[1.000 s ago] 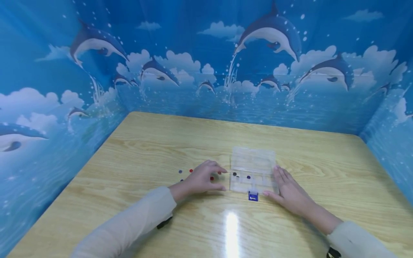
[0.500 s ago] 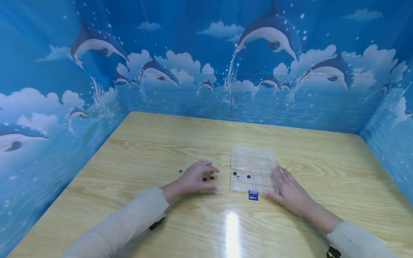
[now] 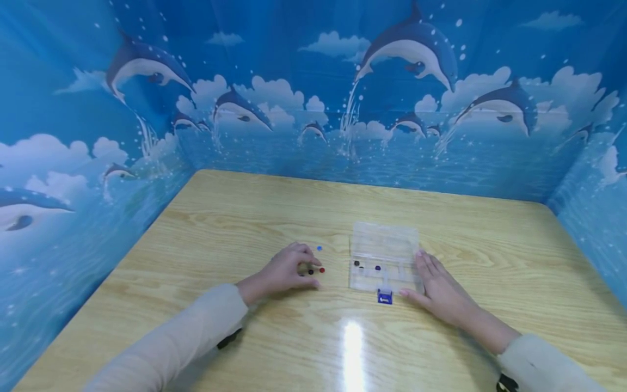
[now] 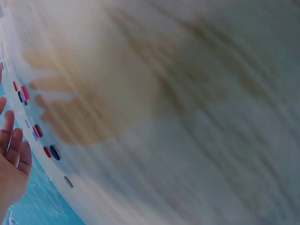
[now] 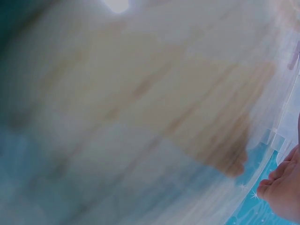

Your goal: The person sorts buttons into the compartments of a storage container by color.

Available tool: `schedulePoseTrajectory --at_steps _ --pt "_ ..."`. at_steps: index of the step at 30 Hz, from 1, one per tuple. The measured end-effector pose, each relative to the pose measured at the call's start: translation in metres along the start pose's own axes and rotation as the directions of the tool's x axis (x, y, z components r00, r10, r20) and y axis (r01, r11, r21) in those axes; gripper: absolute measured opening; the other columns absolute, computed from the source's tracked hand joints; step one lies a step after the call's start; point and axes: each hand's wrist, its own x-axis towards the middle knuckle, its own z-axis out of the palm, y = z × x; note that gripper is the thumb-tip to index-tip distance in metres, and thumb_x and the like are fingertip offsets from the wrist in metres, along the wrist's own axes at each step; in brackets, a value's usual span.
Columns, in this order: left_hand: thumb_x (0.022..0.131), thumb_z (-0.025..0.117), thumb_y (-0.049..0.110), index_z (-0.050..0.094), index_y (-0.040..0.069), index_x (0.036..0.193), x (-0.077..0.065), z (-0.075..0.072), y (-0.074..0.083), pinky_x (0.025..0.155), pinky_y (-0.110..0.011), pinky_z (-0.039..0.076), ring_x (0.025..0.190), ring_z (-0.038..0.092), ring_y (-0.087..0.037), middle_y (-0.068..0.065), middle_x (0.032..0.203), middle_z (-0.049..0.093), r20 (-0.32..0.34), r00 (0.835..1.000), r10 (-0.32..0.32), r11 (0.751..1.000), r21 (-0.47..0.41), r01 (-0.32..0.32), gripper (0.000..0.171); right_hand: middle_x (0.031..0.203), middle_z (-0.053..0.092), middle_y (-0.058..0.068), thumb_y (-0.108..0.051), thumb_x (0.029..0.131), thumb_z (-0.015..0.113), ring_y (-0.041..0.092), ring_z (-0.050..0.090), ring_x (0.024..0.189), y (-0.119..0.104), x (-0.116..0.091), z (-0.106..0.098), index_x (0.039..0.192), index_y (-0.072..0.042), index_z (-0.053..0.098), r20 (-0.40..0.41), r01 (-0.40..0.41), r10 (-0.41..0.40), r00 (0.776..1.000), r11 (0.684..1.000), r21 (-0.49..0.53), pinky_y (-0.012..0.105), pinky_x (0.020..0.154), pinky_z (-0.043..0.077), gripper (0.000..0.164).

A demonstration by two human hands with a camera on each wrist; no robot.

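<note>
My left hand (image 3: 286, 268) hovers low over several small round button-like pieces, thumb and fingers spread apart with nothing held between them. A red piece (image 3: 321, 270) and a black piece (image 3: 311, 271) show by its fingertips, and a blue piece (image 3: 319, 248) lies just beyond them. More red and dark blue pieces, including a dark blue piece (image 4: 55, 152), appear beside the fingers in the left wrist view. A clear divided box (image 3: 363, 284) stands with its lid up, holding a black piece (image 3: 356, 263) and a dark blue piece (image 3: 377, 268). My right hand (image 3: 441, 291) rests against its right side, fingers straight.
A blue tab (image 3: 384, 297) sits at the box's front edge. The wooden table (image 3: 274, 348) ends at a dolphin-printed curtain (image 3: 313, 109) behind and at both sides. Light glares off the table in front of the box.
My left hand has drawn back leftward from the box. It uncovers the blue and black pieces and now hides those farther left. My right hand and the box stay put.
</note>
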Motion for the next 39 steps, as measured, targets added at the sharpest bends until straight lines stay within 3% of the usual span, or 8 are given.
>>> schedulePoseTrajectory --at_steps 11,26,39 --pt "0.07 0.078 0.035 0.072 0.013 0.099 -0.001 -0.001 -0.014 0.073 -0.024 0.039 0.083 0.046 -0.012 0.001 0.089 0.06 -0.026 0.999 0.02 0.999 0.034 -0.019 0.037 0.145 0.019 0.035 -0.052 0.087 0.054 0.05 0.022 0.134 0.001 0.0 0.0 0.138 0.016 0.02 0.003 0.001 -0.001 1.0 1.0 0.001 0.057 0.108 0.023 0.092" --pt "0.071 0.078 0.029 0.074 0.014 0.093 0.003 0.0 -0.02 0.069 -0.02 0.035 0.08 0.043 -0.009 0.002 0.088 0.061 -0.022 0.999 -0.044 0.999 -0.024 0.043 0.027 0.145 0.019 0.035 -0.052 0.088 0.053 0.049 0.021 0.134 0.002 0.001 0.0 0.139 0.016 0.019 0.008 0.001 -0.001 1.0 1.0 0.003 0.057 0.109 0.022 0.092" --pt "0.072 0.077 0.029 0.074 0.018 0.087 0.007 0.001 -0.02 0.081 -0.03 0.037 0.087 0.046 -0.011 0.006 0.085 0.06 -0.006 0.998 -0.063 0.998 0.015 0.063 0.019 0.145 0.02 0.035 -0.053 0.088 0.053 0.049 0.022 0.134 0.003 0.001 0.002 0.138 0.016 0.021 0.005 -0.005 0.005 1.0 1.0 -0.003 0.057 0.109 0.022 0.091"
